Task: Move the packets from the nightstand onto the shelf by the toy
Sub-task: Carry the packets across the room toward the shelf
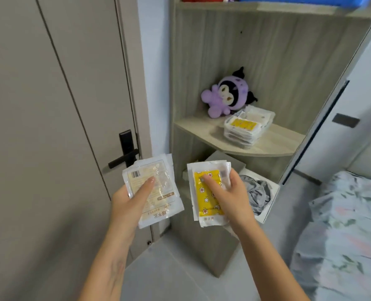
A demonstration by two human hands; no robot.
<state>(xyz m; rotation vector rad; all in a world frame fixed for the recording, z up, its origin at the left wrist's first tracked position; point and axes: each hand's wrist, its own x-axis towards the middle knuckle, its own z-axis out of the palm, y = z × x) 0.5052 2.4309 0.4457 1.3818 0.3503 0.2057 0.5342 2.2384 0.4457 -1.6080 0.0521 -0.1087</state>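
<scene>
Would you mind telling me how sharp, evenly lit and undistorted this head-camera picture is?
Head view: soft, even indoor light, with only a faint shadow under the stack of packets on the shelf; wide-angle bending bows the door edge and shelf uprights; the packets in the left hand and right hand show slight plastic glare; the bedding at the right edge looks smeared.

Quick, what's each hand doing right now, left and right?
Left hand: holds a few pale packets, thumb across the top one.
Right hand: holds several packets, a yellow packet on top, thumb pressed on it.
</scene>
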